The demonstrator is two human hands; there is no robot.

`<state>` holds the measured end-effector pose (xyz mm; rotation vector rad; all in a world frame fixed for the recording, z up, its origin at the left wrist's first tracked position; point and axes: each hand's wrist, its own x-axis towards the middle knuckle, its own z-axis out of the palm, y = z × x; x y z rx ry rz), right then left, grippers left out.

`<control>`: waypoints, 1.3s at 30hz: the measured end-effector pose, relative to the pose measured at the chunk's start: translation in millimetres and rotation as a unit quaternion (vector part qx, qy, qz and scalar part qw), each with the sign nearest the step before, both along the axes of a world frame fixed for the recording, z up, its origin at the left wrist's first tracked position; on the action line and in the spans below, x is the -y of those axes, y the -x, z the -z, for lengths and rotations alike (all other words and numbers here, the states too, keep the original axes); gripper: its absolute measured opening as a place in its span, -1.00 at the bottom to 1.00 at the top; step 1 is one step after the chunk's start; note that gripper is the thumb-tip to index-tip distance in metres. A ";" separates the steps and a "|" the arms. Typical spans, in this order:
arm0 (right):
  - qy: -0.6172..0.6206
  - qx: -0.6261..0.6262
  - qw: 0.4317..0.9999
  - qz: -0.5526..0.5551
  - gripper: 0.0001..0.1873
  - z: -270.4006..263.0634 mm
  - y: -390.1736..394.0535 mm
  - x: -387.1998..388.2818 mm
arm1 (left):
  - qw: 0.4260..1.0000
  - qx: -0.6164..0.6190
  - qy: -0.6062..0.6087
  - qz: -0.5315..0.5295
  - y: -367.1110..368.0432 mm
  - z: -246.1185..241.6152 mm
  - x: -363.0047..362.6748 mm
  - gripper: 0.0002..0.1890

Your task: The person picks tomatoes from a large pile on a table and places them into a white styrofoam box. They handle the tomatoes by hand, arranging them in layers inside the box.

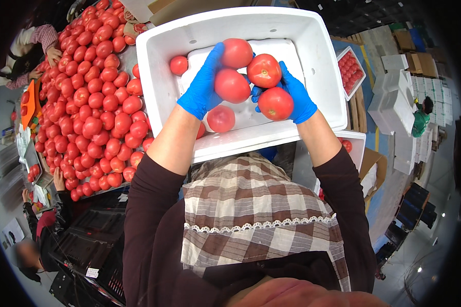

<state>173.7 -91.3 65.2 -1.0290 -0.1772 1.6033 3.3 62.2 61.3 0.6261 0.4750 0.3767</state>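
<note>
Both of my hands wear blue gloves and are over a white foam box. My left hand grips two red tomatoes, one beyond the other. In my right hand are two more tomatoes, their stem ends facing up. The four fruits nearly meet between my palms, and the fingers beneath them are mostly hidden. Inside the box a small tomato lies at the left wall. Another tomato, hazy-looking, lies near the close wall, with one more partly behind my left wrist. White lining covers part of the floor.
A large heap of tomatoes spreads over a table on the left. Other people's hands touch its far edge. Black crates stand at lower left. Filled foam boxes and a cardboard box are on the right.
</note>
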 end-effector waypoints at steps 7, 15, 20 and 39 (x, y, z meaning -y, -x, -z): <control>0.033 0.105 0.993 0.042 -0.44 -3.5 4.9 -5.4 | 0.996 0.035 0.018 0.084 -0.7 2.5 2.5 -0.19; 0.050 0.061 0.996 0.044 -0.36 0.0 -2.3 -7.0 | 0.994 0.076 0.056 0.049 -5.2 -1.1 5.8 -0.13; -0.012 -0.055 0.994 0.096 -0.34 -0.6 -9.6 -2.9 | 0.985 0.118 0.129 0.007 -7.0 -5.8 3.0 -0.12; -0.071 -0.041 0.987 0.140 -0.18 7.5 -4.3 -7.2 | 0.982 0.130 0.134 -0.033 -1.8 -10.0 3.1 -0.08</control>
